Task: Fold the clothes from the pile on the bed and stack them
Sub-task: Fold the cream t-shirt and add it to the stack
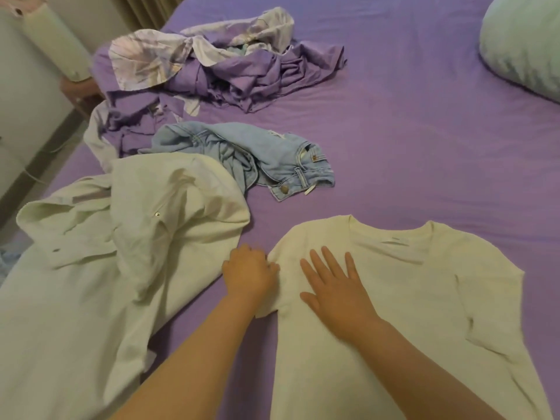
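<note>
A cream T-shirt [403,295] lies spread flat on the purple bed [424,131], neck away from me. My right hand [335,283] presses flat on its left chest with fingers straight and spread. My left hand [248,272] has curled fingers pinching the edge of the shirt's left sleeve. To the left lies a crumpled pale white garment [121,244] with snap buttons. Behind it sit rumpled light blue jeans [257,156].
A heap of purple and floral bedding [212,68] lies at the far left of the bed. A pale green pillow [524,47] sits at the far right. A white cabinet [27,95] stands off the bed's left edge.
</note>
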The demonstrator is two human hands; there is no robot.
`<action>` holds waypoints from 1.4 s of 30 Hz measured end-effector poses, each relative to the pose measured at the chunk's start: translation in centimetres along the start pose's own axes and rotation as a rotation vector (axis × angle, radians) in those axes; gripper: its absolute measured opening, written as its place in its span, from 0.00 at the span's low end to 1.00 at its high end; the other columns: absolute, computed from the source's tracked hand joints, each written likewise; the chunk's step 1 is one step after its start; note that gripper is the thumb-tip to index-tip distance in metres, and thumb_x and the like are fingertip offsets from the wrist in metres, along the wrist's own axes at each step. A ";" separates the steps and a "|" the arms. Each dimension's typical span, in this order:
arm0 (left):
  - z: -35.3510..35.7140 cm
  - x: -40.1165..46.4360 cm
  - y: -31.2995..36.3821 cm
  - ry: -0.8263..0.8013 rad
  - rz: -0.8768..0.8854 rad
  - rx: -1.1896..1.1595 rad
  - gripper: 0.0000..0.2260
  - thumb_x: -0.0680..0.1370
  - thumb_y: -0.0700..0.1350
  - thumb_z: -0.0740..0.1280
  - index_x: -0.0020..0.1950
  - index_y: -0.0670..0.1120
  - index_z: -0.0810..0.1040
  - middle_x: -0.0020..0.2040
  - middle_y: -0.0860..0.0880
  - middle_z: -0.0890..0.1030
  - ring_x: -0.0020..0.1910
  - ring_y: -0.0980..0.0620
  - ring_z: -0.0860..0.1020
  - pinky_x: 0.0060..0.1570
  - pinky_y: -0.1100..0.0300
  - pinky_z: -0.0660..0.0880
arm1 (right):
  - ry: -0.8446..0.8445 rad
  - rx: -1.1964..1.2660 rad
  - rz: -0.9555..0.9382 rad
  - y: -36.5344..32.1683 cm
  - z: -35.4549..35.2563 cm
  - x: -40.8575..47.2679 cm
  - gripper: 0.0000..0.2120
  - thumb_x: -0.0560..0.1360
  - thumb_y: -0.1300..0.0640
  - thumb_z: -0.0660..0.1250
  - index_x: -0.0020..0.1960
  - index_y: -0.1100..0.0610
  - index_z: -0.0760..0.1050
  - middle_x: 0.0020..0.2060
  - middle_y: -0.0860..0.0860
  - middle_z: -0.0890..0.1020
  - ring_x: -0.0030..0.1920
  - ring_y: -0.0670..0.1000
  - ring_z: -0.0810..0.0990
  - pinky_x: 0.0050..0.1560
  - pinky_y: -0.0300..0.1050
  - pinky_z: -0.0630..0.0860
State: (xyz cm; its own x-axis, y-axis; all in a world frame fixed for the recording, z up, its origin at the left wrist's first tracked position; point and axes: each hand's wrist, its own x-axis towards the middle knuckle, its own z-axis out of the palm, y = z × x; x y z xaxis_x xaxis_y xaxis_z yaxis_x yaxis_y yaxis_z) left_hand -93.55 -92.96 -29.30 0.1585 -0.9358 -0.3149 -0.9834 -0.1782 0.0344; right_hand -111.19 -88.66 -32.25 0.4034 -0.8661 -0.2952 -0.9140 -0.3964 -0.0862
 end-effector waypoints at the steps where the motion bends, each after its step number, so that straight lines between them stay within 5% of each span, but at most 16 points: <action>1: 0.0 0.2 -0.2 -0.004 -0.010 -0.053 0.13 0.76 0.55 0.62 0.44 0.45 0.75 0.52 0.45 0.76 0.52 0.43 0.74 0.50 0.53 0.69 | 0.006 0.023 0.016 -0.2 0.4 0.6 0.32 0.79 0.37 0.41 0.78 0.49 0.40 0.77 0.51 0.42 0.76 0.57 0.36 0.70 0.63 0.31; 4: -0.3 0.1 -0.1 0.014 0.023 -0.174 0.13 0.75 0.53 0.61 0.36 0.47 0.65 0.41 0.46 0.78 0.42 0.43 0.75 0.43 0.55 0.66 | 0.013 0.080 0.079 -0.6 0.8 1.6 0.36 0.76 0.32 0.44 0.77 0.47 0.36 0.77 0.50 0.39 0.75 0.56 0.33 0.68 0.63 0.28; 8: -1.6 -0.1 0.3 0.025 0.046 -0.305 0.10 0.74 0.52 0.63 0.39 0.47 0.70 0.36 0.49 0.76 0.39 0.45 0.76 0.36 0.55 0.69 | 0.029 0.084 0.074 0.0 0.4 1.2 0.37 0.75 0.30 0.44 0.77 0.46 0.37 0.77 0.50 0.40 0.75 0.55 0.33 0.70 0.61 0.30; 12: -2.2 -1.5 3.1 -0.173 -0.228 -0.972 0.13 0.76 0.53 0.65 0.39 0.45 0.74 0.35 0.48 0.74 0.37 0.43 0.79 0.41 0.47 0.80 | 0.044 0.113 0.170 2.5 1.0 -2.7 0.32 0.78 0.35 0.42 0.78 0.48 0.43 0.78 0.50 0.45 0.73 0.50 0.31 0.72 0.56 0.32; 14: -1.6 -2.7 4.7 -0.213 -0.214 -1.155 0.09 0.79 0.51 0.63 0.49 0.46 0.77 0.41 0.48 0.77 0.42 0.44 0.79 0.46 0.45 0.80 | 0.074 0.113 0.190 3.6 1.1 -5.3 0.30 0.79 0.39 0.43 0.77 0.52 0.53 0.77 0.52 0.54 0.75 0.51 0.40 0.74 0.56 0.39; 16: 0.1 -3.6 5.5 -0.158 -0.018 -1.024 0.14 0.81 0.46 0.60 0.66 0.45 0.72 0.58 0.46 0.78 0.56 0.47 0.77 0.59 0.49 0.74 | 0.075 0.114 0.185 4.5 1.2 -7.6 0.29 0.80 0.41 0.44 0.73 0.54 0.64 0.73 0.54 0.65 0.75 0.56 0.54 0.71 0.58 0.49; 19: 3.6 -4.5 5.6 -0.031 0.333 -0.499 0.22 0.83 0.52 0.53 0.77 0.49 0.58 0.76 0.51 0.59 0.76 0.46 0.56 0.73 0.54 0.55 | 0.061 0.095 0.135 5.6 2.3 -10.3 0.29 0.80 0.40 0.42 0.73 0.53 0.66 0.72 0.55 0.67 0.74 0.57 0.58 0.69 0.61 0.53; 22: 7.1 -5.2 5.8 0.011 0.436 -0.062 0.29 0.78 0.65 0.38 0.76 0.55 0.35 0.75 0.53 0.32 0.74 0.47 0.29 0.73 0.47 0.32 | 0.106 0.063 0.111 6.4 4.0 -11.2 0.29 0.80 0.38 0.44 0.74 0.51 0.62 0.74 0.55 0.62 0.75 0.58 0.56 0.68 0.63 0.55; 24: 8.3 -5.1 5.9 0.061 0.434 0.036 0.30 0.75 0.67 0.33 0.72 0.55 0.28 0.73 0.53 0.27 0.71 0.47 0.24 0.70 0.45 0.26 | 0.119 0.047 0.103 6.4 4.6 -11.2 0.29 0.80 0.38 0.44 0.75 0.50 0.60 0.75 0.55 0.60 0.75 0.59 0.56 0.68 0.64 0.55; 30: 8.5 -7.6 6.7 0.112 0.403 0.116 0.29 0.77 0.64 0.32 0.74 0.52 0.31 0.74 0.48 0.30 0.72 0.45 0.27 0.69 0.40 0.27 | 0.139 0.050 0.101 6.2 5.1 -13.3 0.29 0.80 0.38 0.45 0.75 0.50 0.59 0.76 0.56 0.57 0.75 0.61 0.54 0.69 0.64 0.54; 36: 10.8 -19.9 5.7 -0.011 0.752 0.134 0.28 0.81 0.60 0.45 0.78 0.50 0.50 0.78 0.44 0.49 0.76 0.39 0.47 0.70 0.40 0.45 | 0.026 0.054 0.031 4.1 7.2 -22.8 0.30 0.80 0.37 0.46 0.76 0.51 0.57 0.76 0.56 0.57 0.76 0.60 0.53 0.70 0.62 0.53; 42: 11.6 -30.2 4.0 -0.166 0.674 0.121 0.27 0.81 0.58 0.55 0.77 0.49 0.56 0.78 0.44 0.52 0.76 0.39 0.50 0.73 0.37 0.45 | -0.072 0.057 -0.036 0.5 8.6 -31.1 0.30 0.78 0.37 0.53 0.75 0.51 0.62 0.74 0.56 0.62 0.74 0.60 0.60 0.69 0.61 0.55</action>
State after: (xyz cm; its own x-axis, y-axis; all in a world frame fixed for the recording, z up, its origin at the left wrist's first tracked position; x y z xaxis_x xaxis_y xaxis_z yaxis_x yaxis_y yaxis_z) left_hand -103.31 -61.92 -30.62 -0.4951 -0.7697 -0.4030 -0.8670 0.4683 0.1706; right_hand -124.57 -59.36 -31.27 0.4338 -0.8267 -0.3583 -0.9008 -0.4071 -0.1512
